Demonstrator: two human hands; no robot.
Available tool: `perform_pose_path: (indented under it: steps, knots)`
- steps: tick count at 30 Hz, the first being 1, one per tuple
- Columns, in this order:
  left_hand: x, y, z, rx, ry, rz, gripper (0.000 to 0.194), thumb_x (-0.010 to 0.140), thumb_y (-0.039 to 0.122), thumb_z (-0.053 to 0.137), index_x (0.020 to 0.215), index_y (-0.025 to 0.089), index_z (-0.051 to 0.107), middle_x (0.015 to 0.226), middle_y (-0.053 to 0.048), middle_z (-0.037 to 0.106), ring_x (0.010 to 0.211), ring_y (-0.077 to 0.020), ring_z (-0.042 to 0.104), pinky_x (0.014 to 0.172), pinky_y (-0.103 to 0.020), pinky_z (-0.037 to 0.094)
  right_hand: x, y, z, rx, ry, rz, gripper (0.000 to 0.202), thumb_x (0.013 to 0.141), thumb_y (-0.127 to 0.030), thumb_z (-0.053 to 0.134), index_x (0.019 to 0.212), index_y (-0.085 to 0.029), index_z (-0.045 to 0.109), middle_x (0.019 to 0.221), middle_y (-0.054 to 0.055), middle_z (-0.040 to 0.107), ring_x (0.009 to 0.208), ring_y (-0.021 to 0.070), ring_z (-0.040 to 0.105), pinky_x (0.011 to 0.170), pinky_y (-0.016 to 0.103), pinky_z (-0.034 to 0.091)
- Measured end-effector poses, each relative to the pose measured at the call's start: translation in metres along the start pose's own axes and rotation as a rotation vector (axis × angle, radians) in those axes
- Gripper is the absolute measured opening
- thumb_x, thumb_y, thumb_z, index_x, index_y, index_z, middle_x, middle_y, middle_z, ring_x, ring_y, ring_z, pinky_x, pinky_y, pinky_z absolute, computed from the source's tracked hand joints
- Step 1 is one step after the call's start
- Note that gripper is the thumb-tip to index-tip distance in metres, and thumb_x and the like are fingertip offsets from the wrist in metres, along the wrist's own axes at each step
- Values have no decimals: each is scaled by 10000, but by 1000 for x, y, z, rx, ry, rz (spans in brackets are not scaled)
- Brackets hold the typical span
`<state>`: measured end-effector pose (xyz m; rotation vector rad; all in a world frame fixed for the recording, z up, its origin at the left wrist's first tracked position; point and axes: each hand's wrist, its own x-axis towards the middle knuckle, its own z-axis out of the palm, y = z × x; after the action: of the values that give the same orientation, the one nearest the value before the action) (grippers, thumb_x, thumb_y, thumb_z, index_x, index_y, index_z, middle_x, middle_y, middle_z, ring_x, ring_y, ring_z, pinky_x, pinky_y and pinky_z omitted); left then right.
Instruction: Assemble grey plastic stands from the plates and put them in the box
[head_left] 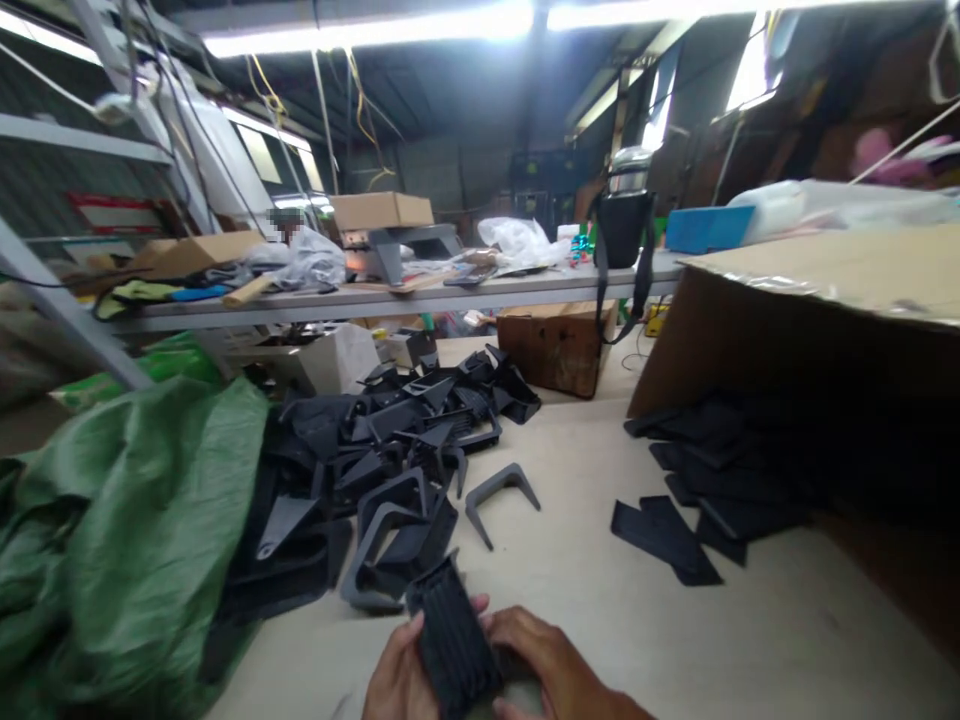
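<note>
A ribbed black plastic part (456, 640) is held between both hands at the bottom centre, tilted over the pale tabletop. My left hand (401, 670) grips its left side, fingers wrapped round the edge. On the right side, my right hand (551, 660) has its fingers curled against the same part. Just beyond lies a heap of dark plastic parts (397, 420). One grey U-shaped bracket (499, 485) rests apart from the heap, on its right. Flat black pieces (667, 540) lie farther right, by a box opening.
A green woven sack (142, 500) covers the left side. At the right stands a large open cardboard box (825, 270) with dark pieces inside. A brown box (559, 345) sits at the back, under a cluttered shelf (465, 298) holding a black bag (625, 230).
</note>
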<state>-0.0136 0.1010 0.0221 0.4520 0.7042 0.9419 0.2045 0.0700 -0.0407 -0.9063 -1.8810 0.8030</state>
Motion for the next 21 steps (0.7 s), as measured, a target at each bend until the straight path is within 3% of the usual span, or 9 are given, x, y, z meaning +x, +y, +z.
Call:
perform_pose_path:
  steps: [3,6,9,12,14,16,19,21]
  knots:
    - [17,-11,-5,12,63,-72,269,939,260,702,1143,181,860,1257,-172,810,1173,-363,785,1055,-472,602,-17,12,-37,-182,57,90,645,782,-335,800,1409,-278,658,1441,140,699,1313,342,686,1101,452,569]
    - [27,-12,-3,-1,106,-72,385,935,226,701,1302,168,797,1208,-172,825,1126,-363,802,1018,-467,626,-22,18,-92,-428,188,271,566,858,-309,750,1418,-264,679,1574,166,609,1445,361,600,1216,539,483]
    - [18,-3,4,-53,31,-91,523,966,255,661,1477,144,670,1283,-212,794,1013,-343,826,868,-422,671,-20,19,-154,-674,273,438,547,832,-282,766,1373,-211,721,1579,202,599,1453,387,589,1205,572,485]
    - [0,11,10,-101,-83,-115,564,980,357,633,1500,139,625,1342,-239,762,888,-307,827,629,-314,645,-26,26,-201,-786,322,570,640,770,-231,824,1396,-154,716,1600,257,558,1487,440,534,1230,623,419]
    - [-10,18,9,-122,-138,-140,602,964,423,633,1491,132,612,1310,-244,773,850,-301,818,567,-287,618,-36,33,-216,-777,305,631,645,720,-210,868,1349,-134,746,1504,267,641,1443,467,568,1209,646,423]
    - [-19,21,4,-128,-145,-169,652,964,455,616,1539,154,557,1280,-229,786,865,-301,814,607,-309,639,-46,39,-220,-755,287,662,552,753,-258,871,1285,-146,779,1405,235,720,1351,433,650,1170,602,474]
    - [-30,18,-11,-109,-135,-177,677,982,461,585,1604,210,492,1286,-201,790,932,-309,814,720,-370,676,-55,41,-212,-744,307,653,452,807,-312,844,1231,-163,801,1313,197,774,1266,396,701,1151,570,486]
    - [-38,12,-22,-106,-154,-159,641,982,480,588,1564,214,552,1272,-198,798,944,-313,814,767,-396,684,-55,40,-205,-734,341,623,431,833,-335,822,1233,-177,801,1284,177,787,1229,376,715,1136,548,497]
